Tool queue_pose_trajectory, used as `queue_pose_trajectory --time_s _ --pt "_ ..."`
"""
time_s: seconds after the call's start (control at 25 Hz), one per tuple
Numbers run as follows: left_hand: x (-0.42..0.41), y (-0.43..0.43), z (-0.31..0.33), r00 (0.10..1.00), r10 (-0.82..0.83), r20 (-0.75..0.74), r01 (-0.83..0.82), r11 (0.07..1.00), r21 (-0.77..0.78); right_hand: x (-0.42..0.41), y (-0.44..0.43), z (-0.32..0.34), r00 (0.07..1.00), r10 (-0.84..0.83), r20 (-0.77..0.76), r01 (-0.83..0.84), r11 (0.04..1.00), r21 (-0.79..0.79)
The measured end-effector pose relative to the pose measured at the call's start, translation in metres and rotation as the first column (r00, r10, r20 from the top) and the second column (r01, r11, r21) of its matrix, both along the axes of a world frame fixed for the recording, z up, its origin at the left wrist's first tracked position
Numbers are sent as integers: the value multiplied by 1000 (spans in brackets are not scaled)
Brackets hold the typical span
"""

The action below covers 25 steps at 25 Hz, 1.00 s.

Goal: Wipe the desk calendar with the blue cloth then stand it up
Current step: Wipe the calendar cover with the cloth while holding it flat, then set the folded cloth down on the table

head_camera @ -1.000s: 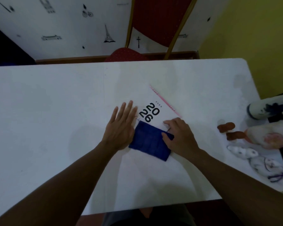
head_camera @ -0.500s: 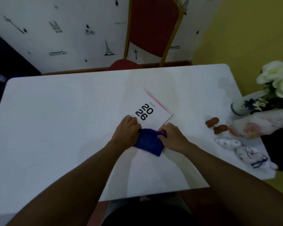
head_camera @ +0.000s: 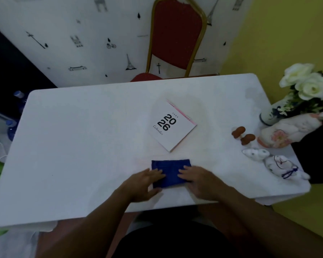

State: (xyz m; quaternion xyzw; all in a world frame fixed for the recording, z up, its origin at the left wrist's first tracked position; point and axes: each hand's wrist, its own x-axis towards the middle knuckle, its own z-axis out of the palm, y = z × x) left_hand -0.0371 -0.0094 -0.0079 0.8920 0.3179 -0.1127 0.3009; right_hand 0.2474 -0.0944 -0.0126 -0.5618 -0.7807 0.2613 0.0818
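On table, desk calendar flat, top far-right

Single head-worn wide-angle view, looking forward and steeply down.

The camera sits above the near edge of the white table, close over both forearms (which enter from the bottom of the frame) and faces the red chair and patterned wall beyond the far edge; straight edges bow near the borders.

Both hands' fingers cover the blue cloth's near edge; flowers seem cropped right
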Motion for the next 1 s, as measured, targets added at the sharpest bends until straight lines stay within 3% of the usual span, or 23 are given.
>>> queue_pose_trajectory --time_s 0.2,0.4,0.56,0.68,0.84,1.0 --pt "1 -29 -19 997 77 14 -78 996 50 -11 -21 -26 997 -15 82 12 999 43" --pt "13 -22 -18 986 129 -102 -127 991 32 -20 -15 -27 977 11 212 -21 999 43" --pt "17 -4 -9 977 213 5 -213 976 52 -24 1 -15 988 -132 87 121 985 120" --pt "22 24 -5 946 309 96 -314 948 49 -28 27 -2 943 -334 3 333 942 33" --pt "38 76 -3 925 374 68 -377 926 34 -30 69 5 805 -590 -59 569 796 -206" --pt "62 123 2 831 554 53 -549 832 -85 -29 105 2 505 -860 -71 776 488 -400"
